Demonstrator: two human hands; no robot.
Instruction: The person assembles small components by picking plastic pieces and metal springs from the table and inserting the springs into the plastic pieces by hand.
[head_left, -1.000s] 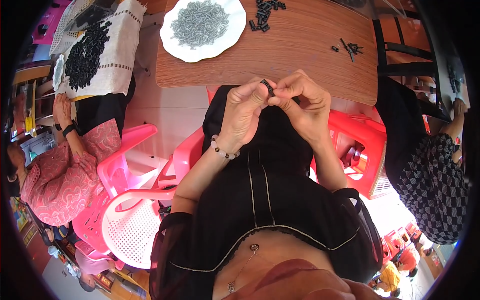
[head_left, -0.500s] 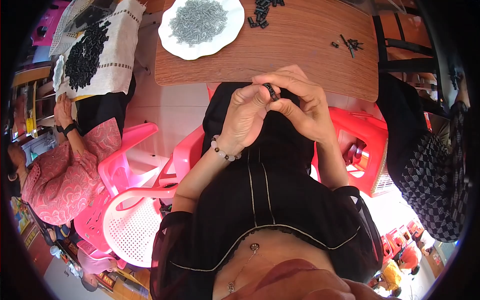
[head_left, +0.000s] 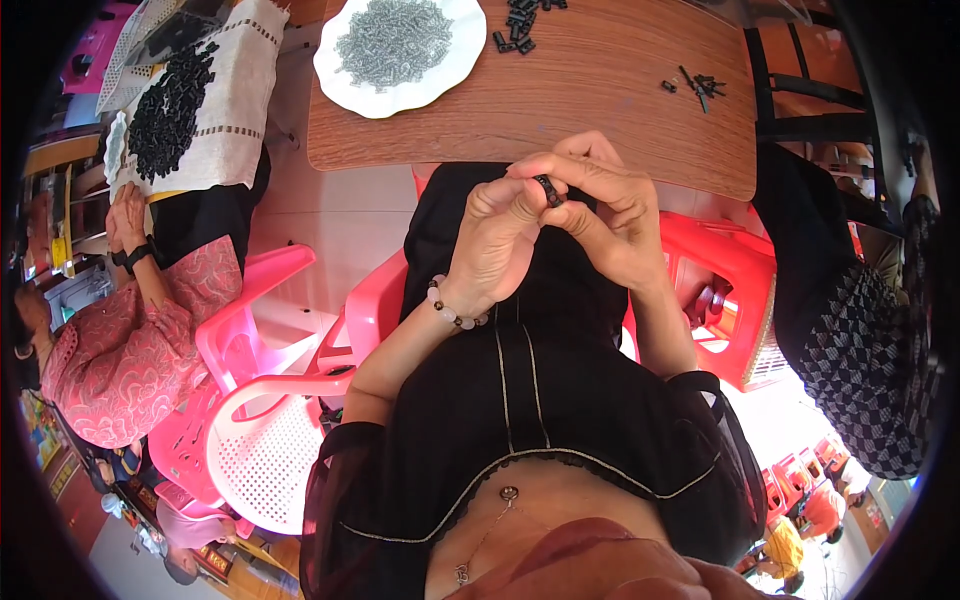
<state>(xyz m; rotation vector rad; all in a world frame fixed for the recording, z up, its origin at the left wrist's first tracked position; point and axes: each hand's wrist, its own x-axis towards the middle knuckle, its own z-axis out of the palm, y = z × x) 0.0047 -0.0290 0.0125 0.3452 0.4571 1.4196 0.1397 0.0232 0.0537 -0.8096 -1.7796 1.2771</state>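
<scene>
Between my hands, just off the near edge of the wooden table [head_left: 600,110], is a small black ribbed plastic piece [head_left: 548,191]. The thumb and fingers of my left hand [head_left: 497,225] pinch it from one side. My right hand [head_left: 615,205] grips it from the other side, its thumb pressed against the lower end. Part of the piece is hidden by my fingertips. Ahead on the table, a white scalloped plate [head_left: 345,95] bears a heap of small clear plastic pieces [head_left: 395,42]. Several black plastic pieces [head_left: 522,22] lie beside the plate.
Thin dark pieces [head_left: 703,84] lie at the table's right. On the left, a cloth-covered table [head_left: 240,90] carries a pile of black parts [head_left: 172,115], with a person in a pink patterned top [head_left: 130,350] beside it. Pink chairs [head_left: 375,310] and a red stool [head_left: 720,270] flank me.
Both hands have shifted very slightly, and the black piece has turned a little between my fingertips. My grip on it stays.
</scene>
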